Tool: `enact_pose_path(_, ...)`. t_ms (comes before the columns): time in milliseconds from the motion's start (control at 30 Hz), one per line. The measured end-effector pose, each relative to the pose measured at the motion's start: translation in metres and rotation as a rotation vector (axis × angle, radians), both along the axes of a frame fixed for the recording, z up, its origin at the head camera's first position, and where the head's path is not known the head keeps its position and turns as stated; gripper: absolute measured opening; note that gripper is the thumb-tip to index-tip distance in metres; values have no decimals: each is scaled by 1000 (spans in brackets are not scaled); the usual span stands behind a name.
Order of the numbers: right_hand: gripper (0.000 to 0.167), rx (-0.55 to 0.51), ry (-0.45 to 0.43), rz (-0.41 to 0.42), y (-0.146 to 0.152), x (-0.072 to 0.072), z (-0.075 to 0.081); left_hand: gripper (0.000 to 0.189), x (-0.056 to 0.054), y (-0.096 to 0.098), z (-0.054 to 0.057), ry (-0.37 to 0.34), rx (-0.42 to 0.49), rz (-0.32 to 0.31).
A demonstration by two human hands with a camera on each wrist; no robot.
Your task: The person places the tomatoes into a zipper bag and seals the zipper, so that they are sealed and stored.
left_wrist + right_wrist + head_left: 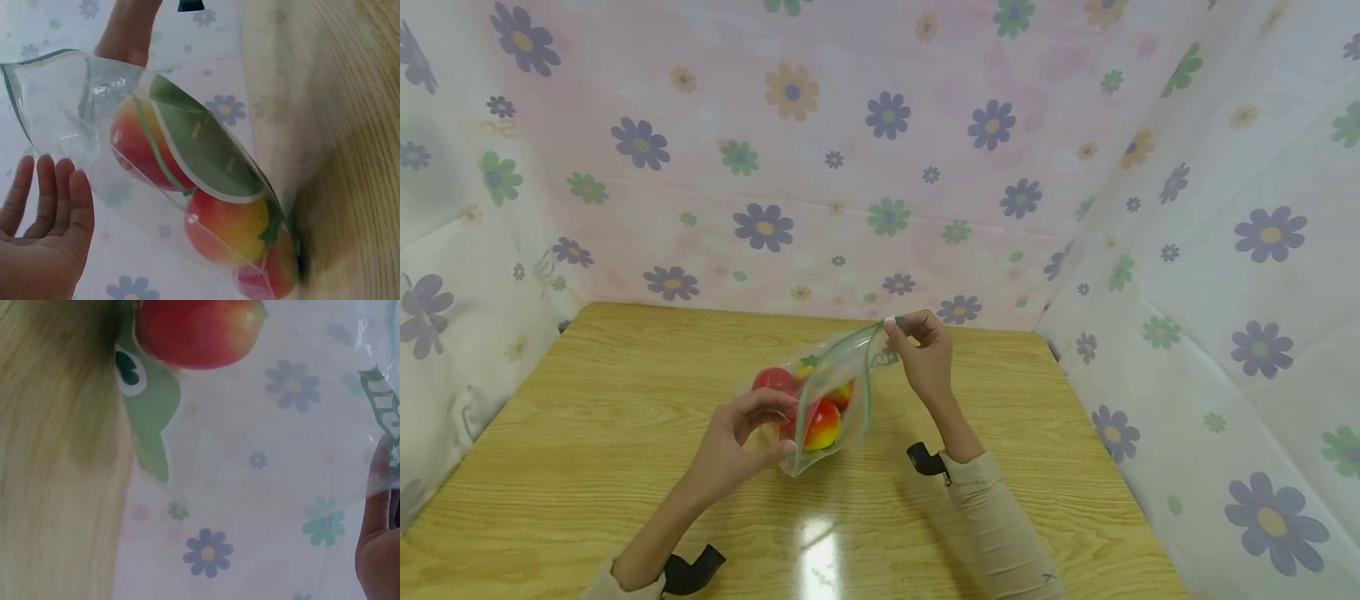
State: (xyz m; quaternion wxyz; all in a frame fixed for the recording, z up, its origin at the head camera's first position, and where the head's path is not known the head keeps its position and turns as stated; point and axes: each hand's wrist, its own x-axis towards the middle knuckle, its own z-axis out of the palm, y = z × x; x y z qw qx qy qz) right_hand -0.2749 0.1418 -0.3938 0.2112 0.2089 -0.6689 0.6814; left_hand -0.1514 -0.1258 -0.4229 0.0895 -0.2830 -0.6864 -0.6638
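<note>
A clear zip bag (853,350) with green edging along its mouth stands tilted on the table, its mouth spread apart. Inside lie several round fruits (823,425), red shading into yellow, some with green leaf-like parts. My right hand (927,354) pinches the far right corner of the mouth between thumb and fingers. At the near left side, my left hand (733,437) has its thumb and fingers apart, fingertips touching the bag's edge. In the left wrist view the left hand's fingers (80,212) look fairly straight beside the plastic; its thumb is hidden there.
The wood-grain table (625,400) lies under the bag. Flower-printed cloth (820,167) hangs behind the table and on both sides. A black mount (692,571) sits at the left wrist, another black mount (925,460) at the right.
</note>
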Motion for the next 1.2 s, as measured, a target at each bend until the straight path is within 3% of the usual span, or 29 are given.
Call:
enact_pose_path(67,12,-14,7,-14,1,1,5,61,1,0,-1,35,-43,-3)
enact_pose_path(200,10,-16,36,-35,0,12,21,87,3,3,-4,37,-140,0)
enact_pose_path(333,10,-2,47,-43,2,18,26,83,3,8,-9,59,-174,14)
enact_pose_path(500,13,-15,4,-62,13,6,11,59,-2,9,-17,118,-73,56)
enact_pose_path(600,12,-24,-14,-49,21,1,5,38,-8,7,-20,161,-2,109)
enact_pose_path(733,16,-10,-40,5,30,0,2,21,-15,4,-21,196,76,233)
enact_pose_path(900,22,74,-111,27,38,3,3,20,-22,3,-13,151,164,428)
enact_pose_path(1033,22,143,-152,32,43,7,7,23,-31,-2,-4,168,198,532)
enact_pose_path(1133,21,187,-117,35,43,9,12,27,-38,-6,6,224,227,581)
enact_pose_path(1200,21,203,-62,32,41,10,17,30,-42,-8,14,250,273,562)
